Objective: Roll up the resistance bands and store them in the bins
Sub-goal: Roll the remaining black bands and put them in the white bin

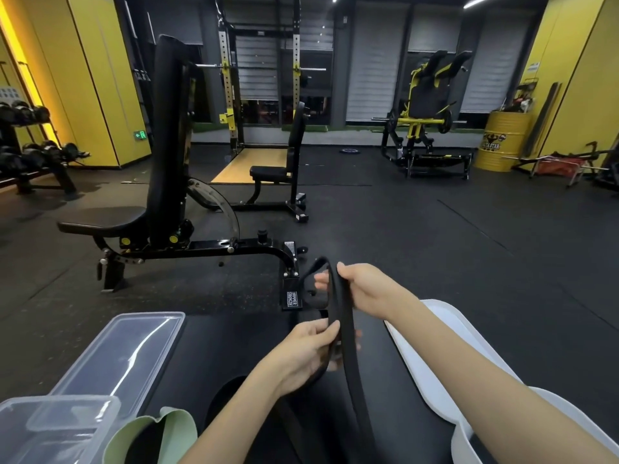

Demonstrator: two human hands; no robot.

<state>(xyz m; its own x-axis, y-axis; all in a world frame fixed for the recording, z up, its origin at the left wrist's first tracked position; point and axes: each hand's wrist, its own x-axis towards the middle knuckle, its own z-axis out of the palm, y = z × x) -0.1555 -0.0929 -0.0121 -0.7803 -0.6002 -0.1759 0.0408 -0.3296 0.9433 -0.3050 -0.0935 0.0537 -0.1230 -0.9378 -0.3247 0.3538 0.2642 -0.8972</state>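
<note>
the black band (338, 306) hangs in a loop at lower centre of the frame; it looks soft, floppy and light, best pinched flat near one end to start rolling. the left hand (310, 351) pinches its lower stretch, the right hand (365, 289) grips the top fold; clear bins (67, 405) sit lower left

Not much to go on — left hand (308, 349) and right hand (365, 286) are bare, same for the left forearm (241, 410) and right forearm (469, 356), slim, bare right to the frame's edge. Clothing — can't tell.
</note>
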